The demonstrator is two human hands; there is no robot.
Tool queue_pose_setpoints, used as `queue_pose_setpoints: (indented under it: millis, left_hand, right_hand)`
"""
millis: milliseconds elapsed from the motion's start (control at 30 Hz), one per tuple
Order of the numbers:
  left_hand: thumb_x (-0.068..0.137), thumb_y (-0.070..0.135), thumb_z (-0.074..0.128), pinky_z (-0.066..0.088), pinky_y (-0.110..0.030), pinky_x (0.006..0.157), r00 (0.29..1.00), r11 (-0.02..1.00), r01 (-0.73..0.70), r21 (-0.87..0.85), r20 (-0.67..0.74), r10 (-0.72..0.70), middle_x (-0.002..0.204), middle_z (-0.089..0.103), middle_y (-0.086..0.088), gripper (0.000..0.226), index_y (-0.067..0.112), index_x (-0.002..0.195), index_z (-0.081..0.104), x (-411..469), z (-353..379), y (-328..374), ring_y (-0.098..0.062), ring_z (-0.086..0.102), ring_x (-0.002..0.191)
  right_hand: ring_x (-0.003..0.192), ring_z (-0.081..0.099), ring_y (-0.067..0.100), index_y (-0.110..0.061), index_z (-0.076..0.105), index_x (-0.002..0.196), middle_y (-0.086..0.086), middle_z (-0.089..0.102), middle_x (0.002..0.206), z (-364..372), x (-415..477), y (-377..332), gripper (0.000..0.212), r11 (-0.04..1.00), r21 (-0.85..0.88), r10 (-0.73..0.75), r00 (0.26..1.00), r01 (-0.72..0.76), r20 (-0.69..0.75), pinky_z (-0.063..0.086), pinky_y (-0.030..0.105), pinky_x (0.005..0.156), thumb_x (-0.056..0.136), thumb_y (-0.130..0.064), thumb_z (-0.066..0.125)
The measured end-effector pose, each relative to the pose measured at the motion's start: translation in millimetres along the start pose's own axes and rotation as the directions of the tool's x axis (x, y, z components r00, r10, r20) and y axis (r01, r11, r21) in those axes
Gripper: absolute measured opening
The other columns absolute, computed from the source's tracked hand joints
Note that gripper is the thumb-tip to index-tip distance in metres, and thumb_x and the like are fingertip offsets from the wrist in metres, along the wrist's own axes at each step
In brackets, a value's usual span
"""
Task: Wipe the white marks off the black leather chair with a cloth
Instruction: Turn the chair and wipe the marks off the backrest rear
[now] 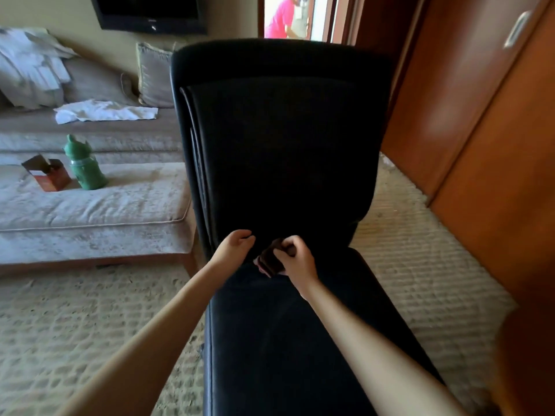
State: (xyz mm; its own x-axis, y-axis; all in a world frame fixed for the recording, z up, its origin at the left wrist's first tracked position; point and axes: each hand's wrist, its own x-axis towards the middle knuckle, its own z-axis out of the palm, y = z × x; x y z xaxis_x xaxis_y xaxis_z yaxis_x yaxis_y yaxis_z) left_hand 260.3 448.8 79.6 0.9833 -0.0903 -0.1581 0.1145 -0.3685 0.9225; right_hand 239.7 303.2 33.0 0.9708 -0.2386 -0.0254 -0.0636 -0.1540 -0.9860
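Centrally, a small dark cloth [270, 259], brownish with a pinkish edge, is being gripped in the right hand [295, 259]; the fingers [289, 244] are being curled tightly over its upper part, and the bunched fabric is being pressed to the black leather chair [279, 139] at the crease where backrest meets seat. The left hand [232, 246] is being held just beside it, to the left, with fingers bent in a loose curl and laid against the lower edge of the backrest; nothing is being grasped in it. The two hands are being kept near each other but apart, the cloth between them. Both bare forearms are being extended from the lower corners, the right one over the seat, the left one over the carpet [90, 319].

White marks cannot be told on the leather: the surface is being rendered dark and somewhat blurred.

Around the chair, a beige textured carpet is being seen on both sides. To the left, a low grey-beige sofa [90, 205] is being occupied by a green bottle [84, 163] and, just beside it, an open reddish carton [48, 174]; farther back a white cloth [105, 112] is being left spread on the cushion, with pillows [154, 75] and crumpled white linen behind. A dark screen [150, 13] is being shown on the wall above. To the right, wooden wardrobe doors [468, 100] are being seen, one with a pale handle. Behind the chair top, a person in a pink top [280, 19] is being glimpsed through a doorway.
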Motion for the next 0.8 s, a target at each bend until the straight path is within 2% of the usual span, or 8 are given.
queue_pose_setpoints:
  millis: [67, 200, 267, 333, 400, 567, 733, 800]
  left_hand:
    - [0.096, 0.020, 0.052, 0.044, -0.027, 0.079, 0.998, 0.999, -0.037, -0.002, 0.059, 0.037, 0.101, 0.062, -0.006, 0.029, 0.006, 0.121, 0.056, -17.1, 20.3, 15.4, -0.016, 0.057, 0.092]
    - [0.098, 0.022, 0.050, 0.039, -0.015, 0.053, 0.978, 0.992, -0.123, -0.025, 0.168, 0.125, 0.074, 0.060, 0.002, 0.013, 0.017, 0.101, 0.061, -61.2, 59.0, 50.0, -0.005, 0.054, 0.063]
    - [0.097, 0.018, 0.050, 0.039, -0.015, 0.051, 0.964, 0.986, -0.164, -0.023, 0.207, 0.165, 0.071, 0.060, 0.001, 0.013, 0.016, 0.095, 0.063, -83.8, 76.9, 64.7, -0.005, 0.054, 0.058]
    - [0.096, 0.015, 0.052, 0.040, -0.016, 0.052, 0.953, 0.980, -0.197, -0.002, 0.236, 0.192, 0.069, 0.059, 0.002, 0.013, 0.016, 0.090, 0.063, -106.6, 93.8, 77.5, -0.005, 0.054, 0.058]
    - [0.094, 0.014, 0.055, 0.041, -0.014, 0.052, 0.939, 0.963, -0.258, 0.072, 0.251, 0.233, 0.071, 0.060, 0.003, 0.010, 0.012, 0.091, 0.064, -129.3, 109.4, 87.7, -0.003, 0.056, 0.059]
    - [0.090, 0.012, 0.058, 0.039, -0.014, 0.054, 0.916, 0.908, -0.365, 0.206, 0.255, 0.311, 0.074, 0.055, 0.004, 0.006, 0.008, 0.092, 0.061, -180.3, 134.9, 103.9, -0.006, 0.051, 0.066]
    - [0.089, 0.010, 0.056, 0.051, -0.042, 0.075, 0.932, 0.943, -0.320, 0.088, 0.208, 0.297, 0.084, 0.060, -0.008, 0.007, 0.004, 0.093, 0.058, -211.8, 149.4, 112.6, -0.022, 0.058, 0.078]
    - [0.089, 0.010, 0.056, 0.052, -0.044, 0.081, 0.940, 0.956, -0.294, 0.008, 0.184, 0.288, 0.092, 0.062, -0.011, 0.005, 0.008, 0.094, 0.056, -221.7, 152.2, 117.1, -0.025, 0.060, 0.085]
  right_hand:
    - [0.091, 0.063, 0.024, -0.020, 0.049, 0.081, 0.003, 0.059, 0.089, -26.7, -19.6, -15.3, 0.018, 0.999, -0.039, -0.014, 1.000, 0.015, 0.024, 0.059, 0.037, 0.067, 0.092, -0.009, 0.059]
    - [0.083, 0.066, 0.026, -0.019, 0.049, 0.077, 0.005, 0.061, 0.080, -71.0, -60.5, -45.5, 0.019, 0.983, -0.171, -0.067, 0.998, 0.066, 0.001, 0.057, 0.045, 0.073, 0.086, -0.019, 0.065]
    - [0.073, 0.065, 0.028, -0.018, 0.046, 0.071, 0.007, 0.059, 0.073, -94.7, -83.5, -55.9, 0.023, 0.964, -0.244, -0.115, 0.993, 0.108, -0.014, 0.055, 0.045, 0.063, 0.084, -0.016, 0.066]
    - [0.061, 0.061, 0.024, -0.016, 0.044, 0.066, 0.009, 0.055, 0.069, -117.9, -106.2, -64.0, 0.028, 0.947, -0.293, -0.151, 0.987, 0.130, -0.047, 0.049, 0.036, 0.049, 0.080, -0.011, 0.067]
    - [0.059, 0.054, 0.017, -0.016, 0.041, 0.065, 0.008, 0.052, 0.071, -140.2, -129.1, -66.1, 0.030, 0.927, -0.354, -0.160, 0.984, 0.124, -0.076, 0.039, 0.025, 0.049, 0.078, -0.011, 0.068]
    - [0.061, 0.052, 0.005, -0.013, 0.042, 0.081, -0.004, 0.053, 0.070, -182.4, -186.1, -67.4, 0.027, 0.942, -0.331, -0.079, 0.994, 0.050, -0.075, 0.037, 0.012, 0.047, 0.083, -0.017, 0.069]
    - [0.066, 0.050, 0.000, -0.014, 0.043, 0.092, -0.012, 0.051, 0.075, -212.4, -220.1, -76.8, 0.037, 0.917, -0.397, -0.094, 0.989, 0.042, -0.113, 0.034, 0.020, 0.054, 0.081, -0.033, 0.073]
    - [0.066, 0.049, 0.001, -0.015, 0.046, 0.092, -0.012, 0.051, 0.075, -221.3, -230.2, -81.2, 0.033, 0.925, -0.376, -0.093, 0.991, 0.051, -0.094, 0.034, 0.020, 0.056, 0.084, -0.038, 0.069]
